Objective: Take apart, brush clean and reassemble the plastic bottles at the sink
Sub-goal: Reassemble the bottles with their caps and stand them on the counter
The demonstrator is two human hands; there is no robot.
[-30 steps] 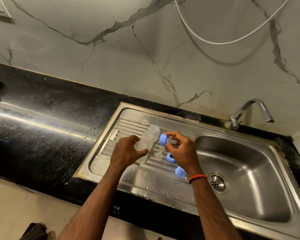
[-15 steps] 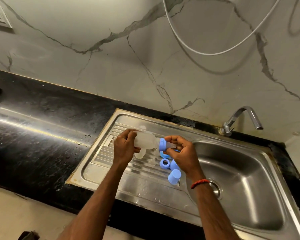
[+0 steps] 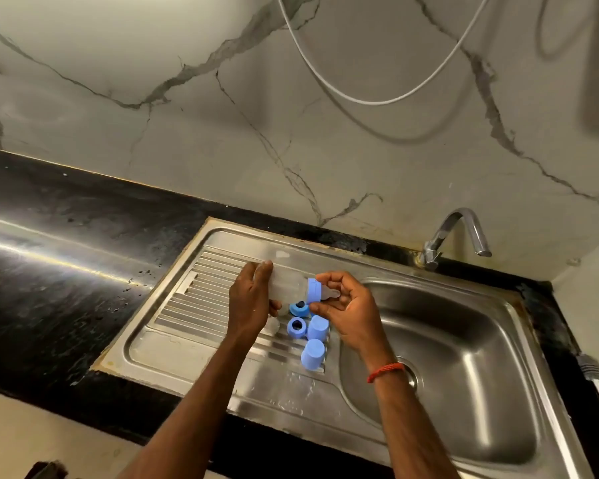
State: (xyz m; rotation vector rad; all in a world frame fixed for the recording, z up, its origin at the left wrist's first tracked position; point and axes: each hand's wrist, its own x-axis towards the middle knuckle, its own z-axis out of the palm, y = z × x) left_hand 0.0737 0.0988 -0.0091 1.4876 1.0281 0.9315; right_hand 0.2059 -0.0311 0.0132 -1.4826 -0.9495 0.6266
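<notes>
The clear bottle (image 3: pixel 288 284) is held lying on its side in the air, to the left of the tap (image 3: pixel 456 233) and nearer the person. It is over the ribbed drain board (image 3: pixel 194 305).

The left hand (image 3: pixel 251 300) grips the bottom end of the bottle, the end far from the tap. Its fingers (image 3: pixel 263 270) curl over the top and the thumb goes under, so they are tight on the bottle.

The end that points toward the tap has a blue screw ring (image 3: pixel 312 291) on it, and a clear teat (image 3: pixel 330 293) sticks out of the ring. The right hand (image 3: pixel 351 307) pinches the ring, with one bent finger (image 3: pixel 328 279) on top and the thumb (image 3: pixel 320 308) below. The teat lies inside the curl of that hand. A red thread band (image 3: pixel 385 371) is on that wrist.

Under the bottle, left of the tap, small blue parts sit on the drain board close together. There are two loose rings (image 3: pixel 297 327) and two caps (image 3: pixel 313 354). The cap nearest the person is the one farthest from the tap. Some clear bits lie beside them, but I cannot tell what they are.

The sink (image 3: pixel 481 375) bowl is right below the tap. A white cord (image 3: pixel 370 102) hangs on the marble wall (image 3: pixel 153 150) above the tap. The black counter (image 3: pixel 66 236) runs far to the left of the tap.
</notes>
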